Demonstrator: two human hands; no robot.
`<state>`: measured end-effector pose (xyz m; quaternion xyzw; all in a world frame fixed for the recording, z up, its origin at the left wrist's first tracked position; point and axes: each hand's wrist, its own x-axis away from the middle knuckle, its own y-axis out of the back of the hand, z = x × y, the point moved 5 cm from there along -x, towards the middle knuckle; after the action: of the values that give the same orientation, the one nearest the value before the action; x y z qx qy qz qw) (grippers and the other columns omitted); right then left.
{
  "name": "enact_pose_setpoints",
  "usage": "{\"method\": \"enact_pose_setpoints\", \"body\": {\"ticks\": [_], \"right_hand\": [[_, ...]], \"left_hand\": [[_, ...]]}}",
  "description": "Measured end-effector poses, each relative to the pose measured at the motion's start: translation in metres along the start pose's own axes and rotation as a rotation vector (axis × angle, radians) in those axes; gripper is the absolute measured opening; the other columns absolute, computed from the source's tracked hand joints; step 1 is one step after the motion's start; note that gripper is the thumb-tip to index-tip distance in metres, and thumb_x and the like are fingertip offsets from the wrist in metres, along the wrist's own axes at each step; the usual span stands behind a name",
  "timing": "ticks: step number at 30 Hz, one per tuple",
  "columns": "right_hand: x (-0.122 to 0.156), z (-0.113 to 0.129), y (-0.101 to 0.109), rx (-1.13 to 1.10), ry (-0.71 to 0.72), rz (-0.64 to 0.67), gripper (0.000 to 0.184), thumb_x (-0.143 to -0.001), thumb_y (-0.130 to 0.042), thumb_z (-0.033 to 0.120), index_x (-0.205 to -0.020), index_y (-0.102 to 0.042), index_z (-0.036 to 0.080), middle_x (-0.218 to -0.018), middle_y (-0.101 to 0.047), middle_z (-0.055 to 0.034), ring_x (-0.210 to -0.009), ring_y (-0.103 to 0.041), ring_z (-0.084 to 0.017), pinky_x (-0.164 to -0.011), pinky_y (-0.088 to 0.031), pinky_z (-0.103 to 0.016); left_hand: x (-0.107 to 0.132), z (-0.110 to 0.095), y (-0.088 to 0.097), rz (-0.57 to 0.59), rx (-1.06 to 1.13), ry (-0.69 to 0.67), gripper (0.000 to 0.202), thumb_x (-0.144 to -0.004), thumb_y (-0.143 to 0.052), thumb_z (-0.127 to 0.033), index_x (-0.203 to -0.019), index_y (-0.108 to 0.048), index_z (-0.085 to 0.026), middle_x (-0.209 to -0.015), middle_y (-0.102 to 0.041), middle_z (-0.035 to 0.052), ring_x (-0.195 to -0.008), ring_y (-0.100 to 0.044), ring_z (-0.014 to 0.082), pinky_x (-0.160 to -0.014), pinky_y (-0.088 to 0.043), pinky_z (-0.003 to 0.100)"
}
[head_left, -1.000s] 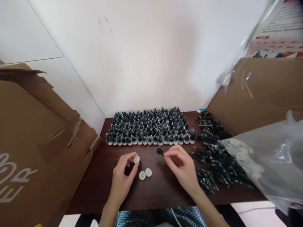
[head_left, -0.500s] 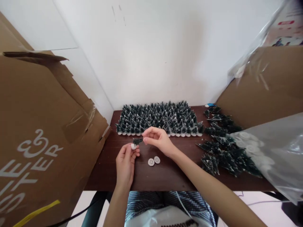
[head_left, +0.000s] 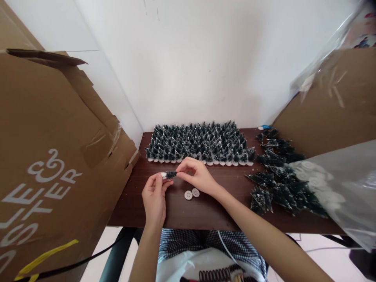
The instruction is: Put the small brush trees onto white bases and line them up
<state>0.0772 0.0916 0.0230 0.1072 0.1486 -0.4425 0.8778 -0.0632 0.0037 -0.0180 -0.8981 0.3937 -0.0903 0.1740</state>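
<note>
Bag (head_left: 354,176), right of frame, holds white discs (head_left: 317,182); left fingers (head_left: 159,184) pinch base (head_left: 163,176), right fingers (head_left: 186,177) pinch tree (head_left: 170,175) tip.

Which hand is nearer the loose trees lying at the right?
The right. The right hand is left of the loose trees, apart from them; the left hand is farther left.

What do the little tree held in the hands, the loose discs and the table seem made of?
Little tree: probably synthetic bristle, rough finish; dark green tufts with white flecks. Loose discs: likely moulded plastic, matt white; matching round shapes. Table: perhaps wood or laminate, smooth; even dark brown surface.
</note>
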Motion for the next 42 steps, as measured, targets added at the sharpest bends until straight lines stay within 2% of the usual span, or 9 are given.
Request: {"method": "enact_pose_setpoints", "body": {"ticks": [1,4,11,21,35,42], "right_hand": [[0.001,0.002,0.000,0.068,0.034,0.001,0.001,-0.084,-0.072,0.020,-0.083,-0.071,0.019,-0.089,-0.065,-0.0024,-0.080,-0.065,-0.015,-0.077,-0.056,-0.031],[0.002,0.003,-0.003,0.173,0.091,0.022,0.009,-0.085,-0.068,0.012,-0.088,-0.072,0.020,-0.091,-0.064,-0.0027,-0.081,-0.065,-0.015,-0.078,-0.056,-0.032],[0.002,-0.002,-0.010,0.134,0.131,0.121,0.011,-0.084,-0.070,0.007,-0.087,-0.073,0.017,-0.090,-0.062,-0.0018,-0.077,-0.063,-0.012,-0.074,-0.056,-0.028],[0.005,0.003,-0.011,0.131,0.205,0.118,0.011,-0.086,-0.069,0.008,-0.088,-0.073,0.018,-0.090,-0.062,-0.0014,-0.077,-0.063,-0.012,-0.073,-0.055,-0.028],[0.005,0.004,-0.010,0.198,0.223,0.098,0.011,-0.087,-0.067,0.007,-0.087,-0.071,0.018,-0.089,-0.062,-0.0011,-0.077,-0.061,-0.012,-0.072,-0.054,-0.027],[0.005,0.006,-0.008,0.203,0.238,0.089,0.012,-0.087,-0.067,0.006,-0.086,-0.071,0.017,-0.087,-0.063,-0.0012,-0.078,-0.061,-0.013,-0.071,-0.052,-0.026]], "left_hand": [[-0.001,0.000,0.001,-0.009,0.007,-0.007,0.035,-0.073,-0.083,-0.042,-0.086,-0.068,-0.014,-0.086,-0.070,0.0028,-0.079,-0.066,0.0141,-0.076,-0.059,0.030],[-0.003,0.002,0.003,-0.033,0.039,-0.031,0.034,-0.072,-0.084,-0.042,-0.084,-0.068,-0.014,-0.085,-0.070,0.0018,-0.080,-0.066,0.0131,-0.080,-0.057,0.029],[-0.006,0.003,0.009,-0.086,0.122,-0.056,0.034,-0.069,-0.088,-0.040,-0.085,-0.071,-0.016,-0.095,-0.074,0.0038,-0.096,-0.067,0.0146,-0.094,-0.051,0.029],[-0.007,0.004,0.012,-0.119,0.134,-0.061,0.033,-0.066,-0.090,-0.038,-0.081,-0.071,-0.016,-0.090,-0.072,0.0016,-0.088,-0.067,0.0130,-0.089,-0.053,0.028],[-0.006,0.004,0.012,-0.124,0.123,-0.050,0.033,-0.063,-0.091,-0.036,-0.080,-0.071,-0.015,-0.088,-0.072,0.0016,-0.091,-0.066,0.0134,-0.094,-0.051,0.031],[-0.007,0.004,0.011,-0.106,0.106,-0.057,0.028,-0.068,-0.088,-0.035,-0.079,-0.072,-0.016,-0.088,-0.073,0.0023,-0.091,-0.066,0.0137,-0.095,-0.051,0.032]]}}
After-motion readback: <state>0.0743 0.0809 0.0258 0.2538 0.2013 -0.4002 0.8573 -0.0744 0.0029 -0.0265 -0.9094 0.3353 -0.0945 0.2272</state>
